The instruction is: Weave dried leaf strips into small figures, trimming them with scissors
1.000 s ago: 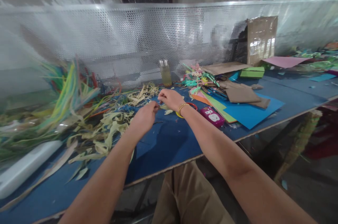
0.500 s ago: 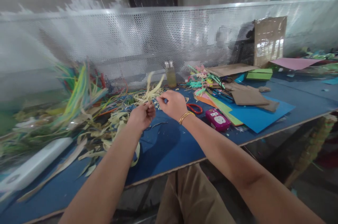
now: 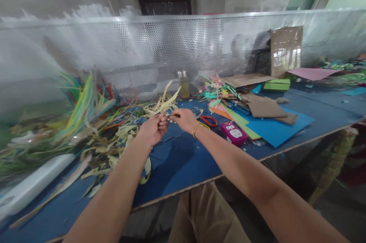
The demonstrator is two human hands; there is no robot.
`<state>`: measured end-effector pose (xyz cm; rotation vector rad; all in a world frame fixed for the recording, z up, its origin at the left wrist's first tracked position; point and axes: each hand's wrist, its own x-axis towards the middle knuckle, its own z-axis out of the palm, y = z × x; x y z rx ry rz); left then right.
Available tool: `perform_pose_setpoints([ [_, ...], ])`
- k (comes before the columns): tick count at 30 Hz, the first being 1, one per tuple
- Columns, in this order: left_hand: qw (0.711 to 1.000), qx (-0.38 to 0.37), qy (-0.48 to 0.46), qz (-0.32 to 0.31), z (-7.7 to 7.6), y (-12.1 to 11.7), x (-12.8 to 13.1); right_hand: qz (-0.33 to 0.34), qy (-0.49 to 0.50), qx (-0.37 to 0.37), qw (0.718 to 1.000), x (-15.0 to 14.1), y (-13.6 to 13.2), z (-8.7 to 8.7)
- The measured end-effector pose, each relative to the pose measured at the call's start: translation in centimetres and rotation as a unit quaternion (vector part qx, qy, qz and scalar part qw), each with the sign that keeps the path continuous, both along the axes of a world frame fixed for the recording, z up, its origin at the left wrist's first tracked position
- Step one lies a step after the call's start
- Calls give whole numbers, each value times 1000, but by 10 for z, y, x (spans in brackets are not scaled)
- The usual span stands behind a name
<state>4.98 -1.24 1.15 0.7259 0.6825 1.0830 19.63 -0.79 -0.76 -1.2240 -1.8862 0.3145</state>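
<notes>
Both hands meet over the table's middle, fingertips almost touching. My left hand (image 3: 153,130) is closed, its fingers curled around the lower end of pale yellow-green strips (image 3: 170,102) that look like dried leaf and stick up beyond the knuckles. My right hand (image 3: 184,119), with a gold bracelet (image 3: 196,130) at the wrist, pinches close to the left fingertips. What lies in that pinch is too small to make out. More curled pale strips (image 3: 147,170) lie under and beside my left forearm. Right of my right hand is a red loop (image 3: 210,121), perhaps a scissor handle.
A purple case (image 3: 233,133) and blue paper (image 3: 276,130) lie to the right, with brown cardboard (image 3: 265,108) on top. Behind the hands stands a small bottle (image 3: 184,87) before a perforated metal panel (image 3: 126,56). At left are colourful strips (image 3: 82,100) and a long white object (image 3: 37,182).
The pale strips have come up into view, held in my left hand. My right hand has lowered slightly and closed in on the left fingertips. The camera view has shifted a little.
</notes>
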Motion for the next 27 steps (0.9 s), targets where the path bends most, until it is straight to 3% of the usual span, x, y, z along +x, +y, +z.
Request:
perform_pose_setpoints([
  [12, 999, -14, -40, 3, -4, 6, -2, -42, -110, 29, 993, 12, -6, 13],
  [22, 998, -31, -52, -3, 2, 1, 1, -81, -160, 4, 984, 16, -10, 19],
  [25, 1000, 3, -13, 15, 0, 1, 2, -78, -159, -3, 984, 17, -11, 20],
  [27, 994, 63, 59, 71, -3, 2, 2, -40, -148, 8, 988, 16, -11, 20],
])
